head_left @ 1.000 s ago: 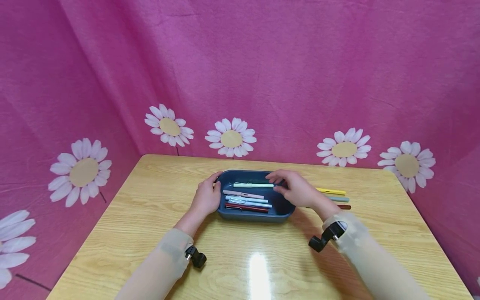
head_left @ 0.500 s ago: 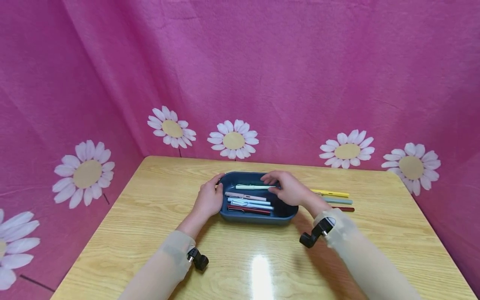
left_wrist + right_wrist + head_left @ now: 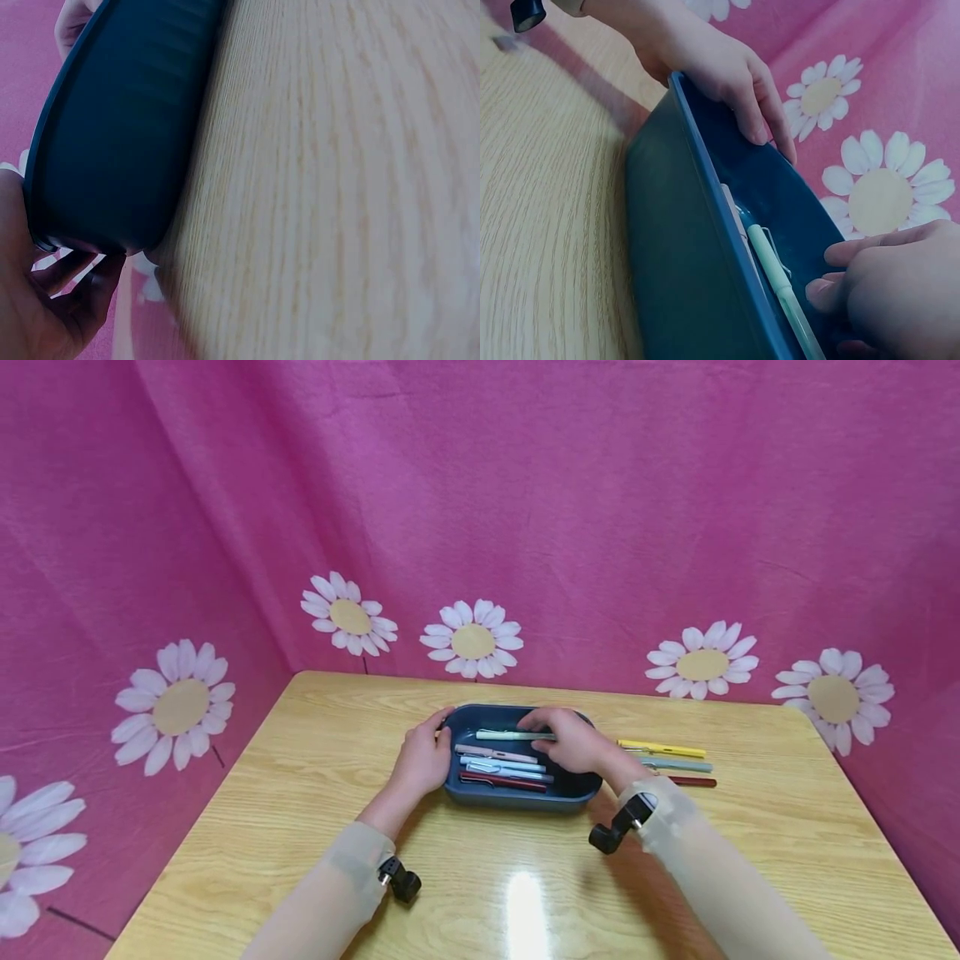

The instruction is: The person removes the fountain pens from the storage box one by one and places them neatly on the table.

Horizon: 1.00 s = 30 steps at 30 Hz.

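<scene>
- Apparently partway along: five pens inside the dark blue tray point(image 3: 517, 803), namely mint pen point(image 3: 497, 735) towards the back, then pink pen point(image 3: 495, 752), two pale blue pens point(image 3: 501, 764), dark red pen point(image 3: 504, 782) nearest the front wall.
- Outside, on the table point(image 3: 450, 885) right of the tray: yellow pen point(image 3: 666, 748), grey-green pen point(image 3: 682, 765), second dark red pen point(image 3: 696, 782). Cannot tell from stills whether bound in or out.
- Gripping the tray's left end with the left hand point(image 3: 422, 760).
- Reaching into the right end with the right hand point(image 3: 579, 743), loosely parted around the mint pen's near end; cannot tell about contact.
- Only in head view: the three pens on the table.
- Clearer in right wrist view: gap between thumb and index finger, with no pen pinched there.
- In left wrist view: left fingers against the tray's outer end, hidden from above; no pens visible.
</scene>
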Each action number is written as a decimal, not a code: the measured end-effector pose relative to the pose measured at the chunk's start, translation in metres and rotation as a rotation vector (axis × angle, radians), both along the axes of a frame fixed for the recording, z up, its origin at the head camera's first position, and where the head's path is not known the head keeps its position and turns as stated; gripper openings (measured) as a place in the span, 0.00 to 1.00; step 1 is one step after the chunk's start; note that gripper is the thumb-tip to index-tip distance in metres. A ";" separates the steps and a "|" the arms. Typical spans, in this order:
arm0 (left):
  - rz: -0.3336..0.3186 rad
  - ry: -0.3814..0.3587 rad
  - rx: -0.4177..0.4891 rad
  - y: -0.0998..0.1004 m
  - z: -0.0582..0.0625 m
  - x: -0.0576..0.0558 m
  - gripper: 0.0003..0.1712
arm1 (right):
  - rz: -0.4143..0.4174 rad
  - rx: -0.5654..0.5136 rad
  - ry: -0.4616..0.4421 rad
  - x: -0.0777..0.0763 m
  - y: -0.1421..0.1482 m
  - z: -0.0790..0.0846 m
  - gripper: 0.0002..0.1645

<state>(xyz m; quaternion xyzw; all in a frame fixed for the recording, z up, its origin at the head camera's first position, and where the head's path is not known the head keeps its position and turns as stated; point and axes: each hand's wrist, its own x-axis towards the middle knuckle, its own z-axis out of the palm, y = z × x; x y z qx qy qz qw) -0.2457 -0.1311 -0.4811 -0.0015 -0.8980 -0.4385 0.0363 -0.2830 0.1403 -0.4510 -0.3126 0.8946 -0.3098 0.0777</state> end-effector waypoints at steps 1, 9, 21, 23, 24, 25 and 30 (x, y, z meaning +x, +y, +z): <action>0.001 0.002 0.000 0.000 0.000 0.000 0.26 | 0.006 0.005 0.007 0.000 -0.001 0.000 0.20; -0.012 0.053 -0.002 -0.001 -0.001 -0.001 0.25 | 0.034 0.012 0.010 -0.003 -0.008 -0.004 0.21; -0.005 0.008 0.014 0.000 -0.002 0.000 0.26 | 0.041 0.031 -0.023 -0.005 -0.011 -0.008 0.21; -0.003 0.004 0.015 0.000 -0.002 0.000 0.26 | 0.043 0.031 -0.023 -0.005 -0.012 -0.008 0.21; -0.002 0.003 0.015 0.000 -0.002 0.000 0.26 | 0.045 0.032 -0.020 -0.005 -0.012 -0.008 0.21; -0.002 0.001 0.014 0.000 -0.002 0.000 0.26 | 0.045 0.032 -0.021 -0.005 -0.012 -0.008 0.21; 0.002 -0.002 0.014 0.000 -0.002 -0.001 0.26 | 0.051 0.045 -0.027 -0.006 -0.015 -0.012 0.21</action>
